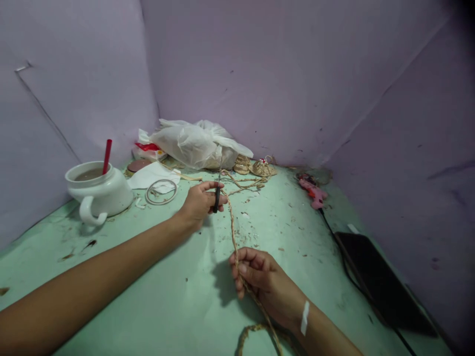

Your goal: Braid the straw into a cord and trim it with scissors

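My left hand (197, 203) is closed around small scissors (217, 199) with black handles, their thin blades pointing away from me. Close by the scissors runs a braided natural-fibre cord (232, 228); whether the left fingers also touch it I cannot tell. Nearer to me, my right hand (261, 274) pinches the same cord between thumb and fingers. From there the cord trails down to a loop at the bottom edge. Its far part lies in loose strands on the green tabletop (156, 306).
A white pot-shaped mug (107, 195) with a red stick stands at left, near metal rings (161, 192) and white paper (148, 174). Behind are a plastic bag (196, 146) and small woven pieces (262, 168). At right lie a pink glue gun (313, 193) and a black tablet-like device (382, 282).
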Tool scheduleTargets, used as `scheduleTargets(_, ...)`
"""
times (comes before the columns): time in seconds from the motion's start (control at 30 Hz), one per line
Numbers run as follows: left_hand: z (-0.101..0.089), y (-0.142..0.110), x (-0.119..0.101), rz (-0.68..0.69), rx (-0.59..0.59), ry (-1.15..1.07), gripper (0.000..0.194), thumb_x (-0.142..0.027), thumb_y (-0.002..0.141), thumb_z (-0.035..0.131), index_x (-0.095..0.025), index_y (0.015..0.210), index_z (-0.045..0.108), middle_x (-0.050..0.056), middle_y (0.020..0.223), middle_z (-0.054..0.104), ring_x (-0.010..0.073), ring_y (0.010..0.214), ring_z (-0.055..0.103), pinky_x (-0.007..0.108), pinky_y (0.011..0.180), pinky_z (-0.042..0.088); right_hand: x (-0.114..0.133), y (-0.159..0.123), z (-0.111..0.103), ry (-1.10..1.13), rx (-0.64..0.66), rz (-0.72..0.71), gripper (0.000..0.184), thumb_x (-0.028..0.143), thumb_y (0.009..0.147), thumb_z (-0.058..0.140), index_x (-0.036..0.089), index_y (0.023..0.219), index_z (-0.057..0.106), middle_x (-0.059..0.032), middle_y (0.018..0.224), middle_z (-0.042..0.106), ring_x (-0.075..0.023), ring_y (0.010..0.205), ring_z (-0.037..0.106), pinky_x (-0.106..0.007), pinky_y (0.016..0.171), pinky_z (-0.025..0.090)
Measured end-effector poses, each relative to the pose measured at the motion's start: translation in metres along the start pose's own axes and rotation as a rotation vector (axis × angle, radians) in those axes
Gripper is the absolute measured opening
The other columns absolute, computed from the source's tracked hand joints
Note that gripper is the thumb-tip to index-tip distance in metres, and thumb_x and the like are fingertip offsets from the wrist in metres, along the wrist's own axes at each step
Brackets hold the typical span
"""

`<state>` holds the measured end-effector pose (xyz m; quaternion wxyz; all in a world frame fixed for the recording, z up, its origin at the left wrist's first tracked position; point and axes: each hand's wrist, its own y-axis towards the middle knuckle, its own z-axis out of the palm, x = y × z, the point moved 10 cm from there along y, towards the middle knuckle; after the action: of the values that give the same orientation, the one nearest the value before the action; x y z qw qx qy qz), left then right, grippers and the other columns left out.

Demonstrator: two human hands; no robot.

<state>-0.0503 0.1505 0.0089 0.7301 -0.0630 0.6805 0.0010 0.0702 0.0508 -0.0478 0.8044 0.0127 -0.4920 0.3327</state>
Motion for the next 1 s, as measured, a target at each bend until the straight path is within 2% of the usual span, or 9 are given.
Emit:
scheduleTargets(0.1, 0.006, -0.006, -0.010, 0.060, 0.014, -0.056, 0.040, -0.014, 0.049, 0.066, -0.012, 0.086, 0.051, -0.004, 0.052, 0.055, 0.0058, 0.040, 0.048, 0.015, 0.037, 0.030, -0.007, 0.000, 0.005, -0.022, 0.042, 0.045, 0.020, 0.022, 0.064, 0.068, 0.010, 0.078, 0.061, -0.0015, 0.060, 0.058, -0.0069, 0.046, 0.052, -0.020, 0.046, 0.044)
scheduleTargets(0.2, 0.013, -0.011, -0.014, 0.060, 0.049, -0.058, 0.036, -0.014, 0.052, 0.065, -0.012, 0.085, 0.051, -0.005, 0.049, 0.054, 0.0058, 0.039, 0.047, 0.015, 0.036, 0.030, -0.008, -0.001, 0.006, -0.039, 0.062, 0.060, 0.021, 0.021, 0.063, 0.069, 0.010, 0.078, 0.061, -0.0025, 0.061, 0.059, -0.0075, 0.049, 0.054, -0.020, 0.048, 0.044)
scheduleTargets(0.4, 0.014, -0.014, -0.003, -0.013, 0.048, 0.060, 0.029, -0.020, 0.058, 0.066, -0.012, 0.081, 0.051, -0.003, 0.048, 0.055, 0.0069, 0.037, 0.048, 0.016, 0.035, 0.031, -0.002, -0.003, 0.004, -0.067, 0.053, 0.027, 0.019, 0.022, 0.064, 0.069, 0.010, 0.075, 0.060, -0.0023, 0.063, 0.059, -0.0069, 0.050, 0.053, -0.020, 0.049, 0.043)
scheduleTargets(0.5, 0.018, -0.014, 0.001, -0.014, 0.075, 0.017, 0.033, -0.021, 0.058, 0.066, -0.012, 0.086, 0.050, -0.001, 0.053, 0.057, 0.0079, 0.040, 0.051, 0.016, 0.036, 0.032, -0.004, -0.003, 0.006, -0.101, 0.064, 0.053, 0.022, 0.026, 0.062, 0.070, 0.011, 0.075, 0.061, -0.0022, 0.063, 0.059, -0.0073, 0.050, 0.053, -0.021, 0.050, 0.043)
scheduleTargets(0.67, 0.022, -0.021, 0.001, -0.023, 0.053, -0.065, 0.037, -0.012, 0.053, 0.065, -0.012, 0.087, 0.049, -0.005, 0.050, 0.053, 0.0079, 0.042, 0.051, 0.017, 0.040, 0.037, -0.007, -0.004, 0.010, -0.123, 0.075, 0.081, 0.027, 0.028, 0.058, 0.074, 0.010, 0.072, 0.060, -0.0026, 0.064, 0.060, -0.0079, 0.052, 0.053, -0.022, 0.053, 0.041)
scheduleTargets(0.73, 0.024, -0.025, -0.002, 0.015, 0.045, -0.049, 0.036, -0.012, 0.054, 0.064, -0.013, 0.087, 0.049, -0.005, 0.051, 0.053, 0.0075, 0.043, 0.049, 0.019, 0.044, 0.040, 0.000, -0.004, 0.009, -0.094, 0.050, 0.031, 0.029, 0.028, 0.060, 0.073, 0.011, 0.079, 0.059, -0.0021, 0.065, 0.060, -0.0078, 0.053, 0.053, -0.022, 0.053, 0.039)
scheduleTargets(0.83, 0.027, -0.033, -0.010, 0.143, 0.031, 0.074, 0.035, -0.014, 0.056, 0.063, -0.015, 0.088, 0.050, -0.005, 0.053, 0.053, 0.0082, 0.048, 0.050, 0.019, 0.047, 0.041, 0.013, -0.004, 0.001, -0.069, -0.044, -0.064, 0.036, 0.029, 0.064, 0.070, 0.014, 0.093, 0.054, -0.0030, 0.072, 0.062, -0.0102, 0.062, 0.055, -0.024, 0.060, 0.040)
scheduleTargets(0.9, 0.031, -0.039, -0.014, 0.235, 0.034, 0.184, 0.032, -0.014, 0.059, 0.061, -0.016, 0.090, 0.051, -0.004, 0.059, 0.055, 0.0094, 0.055, 0.053, 0.019, 0.051, 0.042, 0.017, -0.004, -0.003, -0.067, -0.106, -0.098, 0.040, 0.029, 0.062, 0.072, 0.016, 0.093, 0.051, -0.0041, 0.079, 0.063, -0.0123, 0.070, 0.057, -0.027, 0.067, 0.041)
scheduleTargets(1.0, 0.038, -0.048, -0.015, 0.315, 0.039, 0.321, 0.032, -0.011, 0.062, 0.055, -0.019, 0.093, 0.053, -0.002, 0.069, 0.059, 0.0105, 0.062, 0.055, 0.020, 0.059, 0.044, 0.016, -0.001, -0.005, -0.041, -0.159, -0.130, 0.042, 0.024, 0.055, 0.076, 0.018, 0.085, 0.048, -0.0018, 0.080, 0.061, -0.0121, 0.072, 0.056, -0.025, 0.066, 0.041)
